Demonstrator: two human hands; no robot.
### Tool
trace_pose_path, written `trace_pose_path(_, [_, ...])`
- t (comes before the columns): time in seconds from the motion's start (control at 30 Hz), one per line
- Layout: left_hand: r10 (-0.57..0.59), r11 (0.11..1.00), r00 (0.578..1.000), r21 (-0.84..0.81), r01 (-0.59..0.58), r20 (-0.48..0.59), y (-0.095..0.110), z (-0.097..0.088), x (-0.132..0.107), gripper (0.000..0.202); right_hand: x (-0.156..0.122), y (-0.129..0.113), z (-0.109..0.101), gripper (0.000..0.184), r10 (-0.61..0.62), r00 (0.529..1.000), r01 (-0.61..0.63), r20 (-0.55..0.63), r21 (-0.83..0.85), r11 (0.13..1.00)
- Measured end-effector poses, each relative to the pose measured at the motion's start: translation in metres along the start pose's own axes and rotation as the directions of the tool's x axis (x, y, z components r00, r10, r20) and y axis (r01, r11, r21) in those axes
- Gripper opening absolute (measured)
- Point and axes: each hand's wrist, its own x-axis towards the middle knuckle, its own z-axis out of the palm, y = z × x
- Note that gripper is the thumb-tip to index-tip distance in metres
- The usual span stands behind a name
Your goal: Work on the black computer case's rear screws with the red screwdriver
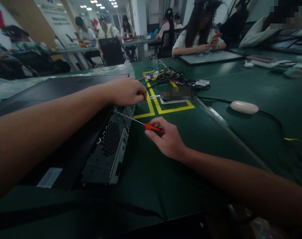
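Observation:
A black desktop computer case [66, 139] lies on its side on the green table, its metal rear panel with a honeycomb vent [111, 137] turned to the right. My left hand [128, 91] rests on the case's top near the far rear edge, fingers curled together; what they hold, if anything, is hidden. In my right hand [171, 137] is a screwdriver [154, 128] with a red and black handle, gripped between thumb and fingers. Its long thin shaft points left, the tip meeting the rear panel's upper edge below my left wrist.
Yellow tape [175, 109] marks the table beyond the case. Tangled cables [174, 78] and a dark box-shaped item [177, 96] lie there. A white oval piece [244, 107] sits on a black cord at right. Clear plastic wrap [113, 70] lies behind the case. Several people sit farther back.

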Motion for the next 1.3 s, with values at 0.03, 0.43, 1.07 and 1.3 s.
trace_pose_path(0.03, [0.000, 1.000, 1.000, -0.001, 0.000, 0.005, -0.0001, -0.0001, 0.0001, 0.052, 0.0000, 0.0002, -0.0001, 0.014, -0.003, 1.000, 0.003, -0.001, 0.002, 1.000])
trace_pose_path(0.43, [-0.011, 1.000, 1.000, 0.006, 0.011, 0.003, 0.0000, -0.0001, 0.0003, 0.050, -0.0005, -0.0001, 0.0000, 0.016, 0.015, 1.000, -0.015, 0.013, 0.007, 1.000])
trace_pose_path(1.07, [0.001, 1.000, 1.000, 0.024, 0.000, -0.004, -0.0024, 0.0019, 0.0014, 0.050, -0.0002, -0.0017, -0.0003, 0.023, -0.015, 0.999, 0.012, 0.048, 0.056, 0.998])
trace_pose_path(1.3, [-0.003, 1.000, 1.000, 0.014, 0.003, 0.000, -0.0021, 0.0020, 0.0016, 0.049, -0.0026, -0.0037, -0.0005, 0.030, 0.040, 0.998, -0.044, 0.044, 0.094, 0.995])
